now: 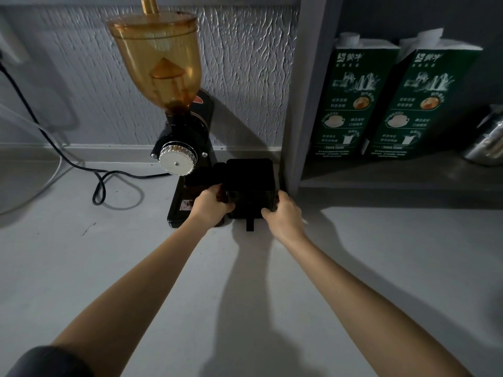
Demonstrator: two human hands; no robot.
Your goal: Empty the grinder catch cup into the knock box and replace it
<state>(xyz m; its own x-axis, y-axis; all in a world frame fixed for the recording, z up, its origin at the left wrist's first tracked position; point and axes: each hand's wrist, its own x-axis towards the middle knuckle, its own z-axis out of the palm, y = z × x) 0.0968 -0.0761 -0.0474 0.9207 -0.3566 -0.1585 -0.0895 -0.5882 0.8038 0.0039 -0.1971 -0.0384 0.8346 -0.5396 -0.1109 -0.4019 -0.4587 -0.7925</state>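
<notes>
Black square knock box [250, 176] upright on counter, beside grinder [179, 142]

Both bare forearms reach forward, converging ahead (a dark sleeve covers the left upper arm). The left hand [211, 206] curls its fingers inward toward the right; the right hand [284, 213] mirrors it, fingers bent, thumb pointing left.

Grinder [187, 148]: black body, amber translucent hopper [155, 55], silver ridged dial [177, 159]. Box [250, 183] beside it: black, possibly dark smoke-tinted; too dim to tell. Surface [109, 254]: pale grey. Wall [245, 77]: grey, rippled texture. Cartons [353, 104]: dark green, white print.
</notes>
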